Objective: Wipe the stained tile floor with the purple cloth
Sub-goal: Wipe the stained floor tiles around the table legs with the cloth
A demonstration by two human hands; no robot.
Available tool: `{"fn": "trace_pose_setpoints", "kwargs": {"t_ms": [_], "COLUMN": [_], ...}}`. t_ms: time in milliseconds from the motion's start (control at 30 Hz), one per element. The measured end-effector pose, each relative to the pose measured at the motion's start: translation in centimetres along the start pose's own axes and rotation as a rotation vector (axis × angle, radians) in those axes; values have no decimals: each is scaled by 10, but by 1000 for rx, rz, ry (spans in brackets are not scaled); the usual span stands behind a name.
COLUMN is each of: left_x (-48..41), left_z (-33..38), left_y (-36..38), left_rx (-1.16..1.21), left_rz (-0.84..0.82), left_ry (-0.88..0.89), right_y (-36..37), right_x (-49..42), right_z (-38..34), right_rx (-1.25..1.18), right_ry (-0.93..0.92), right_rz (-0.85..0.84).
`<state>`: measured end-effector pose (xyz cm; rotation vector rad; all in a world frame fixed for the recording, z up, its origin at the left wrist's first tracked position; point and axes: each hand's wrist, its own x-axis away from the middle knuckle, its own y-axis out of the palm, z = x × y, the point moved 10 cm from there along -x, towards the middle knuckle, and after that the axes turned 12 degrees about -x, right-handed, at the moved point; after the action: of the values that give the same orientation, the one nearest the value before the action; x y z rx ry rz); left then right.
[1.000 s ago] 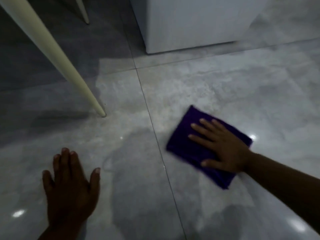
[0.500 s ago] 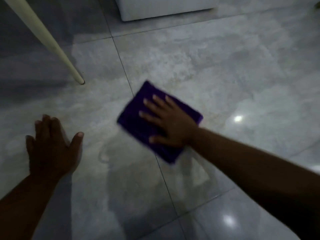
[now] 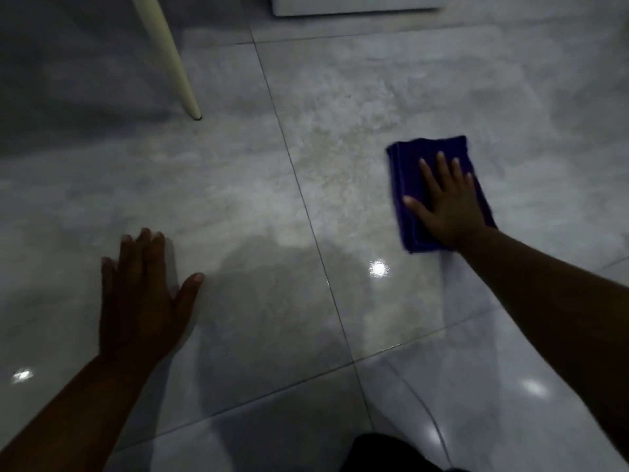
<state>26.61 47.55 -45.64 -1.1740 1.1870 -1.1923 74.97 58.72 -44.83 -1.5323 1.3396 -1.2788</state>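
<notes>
A folded purple cloth (image 3: 405,172) lies flat on the grey tile floor (image 3: 340,137) at the right. My right hand (image 3: 446,202) presses down on it, palm flat and fingers spread, covering its middle and lower right. A dull, brownish cloudy stain (image 3: 337,158) spreads over the tile just left of the cloth, beside a grout line. My left hand (image 3: 143,301) rests flat on the floor at the lower left, fingers together, holding nothing.
A cream furniture leg (image 3: 170,59) slants down to the floor at the upper left. The base of a white cabinet or appliance (image 3: 354,6) stands at the top. Light glares (image 3: 378,268) shine on the glossy tiles. Something dark (image 3: 391,454) shows at the bottom edge.
My right hand has slid the cloth from the grout line to the right across the tile. The left hand stays planted on the floor. The view has shifted.
</notes>
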Motion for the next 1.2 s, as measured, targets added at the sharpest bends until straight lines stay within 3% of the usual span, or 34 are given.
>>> {"fn": "trace_pose_setpoints", "kwargs": {"t_ms": [100,200,333,433,533,633,733,833,933,1033,1100,1200], "left_x": [14,27,57,93,127,146,154,156,158,170,187,207], "left_z": [-7,-26,-74,-112,-130,-136,-142,-151,-166,-197,-225,-253], "left_y": [-10,-17,-19,-17,-13,-11,-9,-14,-24,-32,-36,-27], "left_rx": [6,30,-1,-23,-38,-65,-65,-44,-31,-14,2,-11], "left_rz": [8,22,14,-7,-54,-98,-126,-124,-112,-87,-70,-129], "left_ry": [-39,-101,-206,-313,-353,-351,-358,-380,-417,-512,-625,-707], "right_y": [39,92,108,82,51,52,91,139,166,153,137,118], "right_x": [2,86,192,172,73,-6,2,95,211,241,208,123], "right_z": [-123,-225,-208,-143,-120,-172,-288,-385,-387,-334,-308,-317], "right_rx": [47,98,85,159,164,139,183,209,167,135,200,214], "right_ry": [-285,-710,-1049,-1042,-736,-476,-623,-984,-1323,-1542,-1545,-1337], "right_rz": [-51,-162,-311,-319,-239,-188,-212,-273,-388,-482,-471,-402]}}
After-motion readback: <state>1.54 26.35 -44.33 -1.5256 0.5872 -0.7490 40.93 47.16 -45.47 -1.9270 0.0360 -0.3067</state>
